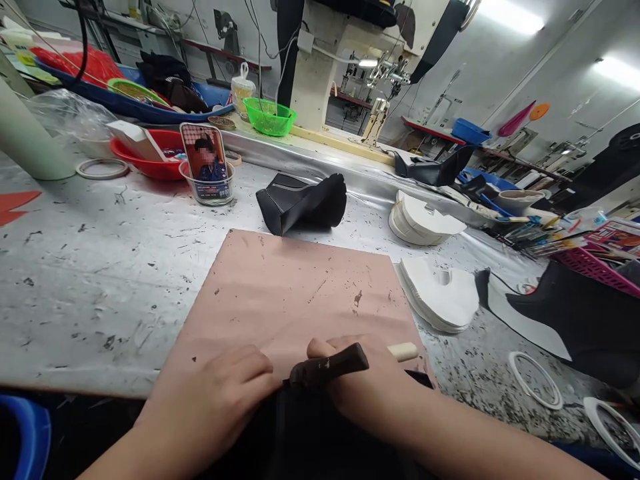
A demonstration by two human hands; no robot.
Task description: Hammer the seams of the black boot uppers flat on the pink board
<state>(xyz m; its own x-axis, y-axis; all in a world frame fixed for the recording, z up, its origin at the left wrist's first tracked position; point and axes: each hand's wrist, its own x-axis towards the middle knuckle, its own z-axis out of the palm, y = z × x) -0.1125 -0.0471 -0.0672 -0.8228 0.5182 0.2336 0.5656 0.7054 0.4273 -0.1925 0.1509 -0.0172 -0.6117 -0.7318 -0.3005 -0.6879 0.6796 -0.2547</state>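
Note:
My right hand [367, 383] is closed round a hammer [327, 368], whose dark head sticks out to the left and whose pale handle end shows beyond the hand. Close to the hammer's head, my left hand [227, 387] has its fingers bent together at the edge of a black piece [320, 433]. That piece lies at the bottom centre, between my forearms, partly hidden by both hands. Beneath the hands is a pinkish-brown board [305, 287]. A folded black leather piece [300, 203] rests beyond the board's far edge.
Two stacks of white cut pieces [423, 220] [443, 297] sit right of the board. A phone [205, 160] leans in a clear cup, near a red bowl [150, 152]. Black material [585, 320] and white rings [535, 380] lie at right. A sewing machine [320, 67] stands behind.

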